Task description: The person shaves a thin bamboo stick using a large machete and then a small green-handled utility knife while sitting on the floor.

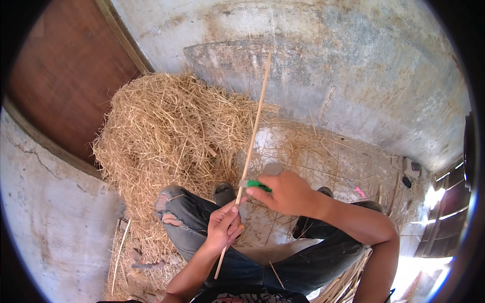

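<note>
A long, thin pale wooden stick [258, 108] slants up and away from my lap, its far end in front of the wall. My left hand [225, 227] grips it near its lower part, fingers wrapped round it, and a short length sticks out below. My right hand [288, 193] is closed round a green-handled cutter [257, 185]. The cutter's grey end lies against the stick just above my left hand. Its blade edge is too small to make out.
A large heap of straw [161, 126] lies ahead to the left, beside a brown wooden panel [65, 70]. Loose straw covers the floor up to the stained wall [353, 76]. A bundle of sticks [336, 289] lies by my right thigh. A pink scrap [359, 191] is on the right.
</note>
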The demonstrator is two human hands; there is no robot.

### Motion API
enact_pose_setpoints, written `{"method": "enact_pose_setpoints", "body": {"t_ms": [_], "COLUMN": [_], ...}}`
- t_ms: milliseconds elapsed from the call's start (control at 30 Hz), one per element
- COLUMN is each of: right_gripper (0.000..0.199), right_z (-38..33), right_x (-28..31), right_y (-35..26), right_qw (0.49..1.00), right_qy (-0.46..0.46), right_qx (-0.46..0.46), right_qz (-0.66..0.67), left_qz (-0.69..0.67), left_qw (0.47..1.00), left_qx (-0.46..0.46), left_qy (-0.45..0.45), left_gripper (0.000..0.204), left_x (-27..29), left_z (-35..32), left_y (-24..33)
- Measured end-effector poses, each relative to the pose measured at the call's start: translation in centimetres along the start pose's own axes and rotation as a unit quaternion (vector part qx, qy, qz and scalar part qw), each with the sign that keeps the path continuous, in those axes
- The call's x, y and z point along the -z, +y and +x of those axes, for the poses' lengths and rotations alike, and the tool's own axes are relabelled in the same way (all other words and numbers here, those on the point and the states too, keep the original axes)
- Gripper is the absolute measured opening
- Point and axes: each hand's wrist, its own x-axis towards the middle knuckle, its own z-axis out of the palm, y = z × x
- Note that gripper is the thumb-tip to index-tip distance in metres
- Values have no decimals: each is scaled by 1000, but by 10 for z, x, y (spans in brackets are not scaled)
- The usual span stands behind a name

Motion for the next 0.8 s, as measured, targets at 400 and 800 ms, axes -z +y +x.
{"method": "enact_pose_setpoints", "body": {"t_ms": [400,800], "right_gripper": [51,53], "right_z": [-1,31], "right_x": [-8,93], "right_y": [3,122], "right_qw": [999,943], "right_qy": [4,96], "right_qx": [-6,-288], "right_qz": [-48,-135], "left_qz": [60,143], "left_qw": [998,986], "left_qx": [-33,72], "left_qy": [14,-45], "left_gripper": [40,39], "left_x": [1,34], "left_z": [6,-80], "left_y": [-12,-9]}}
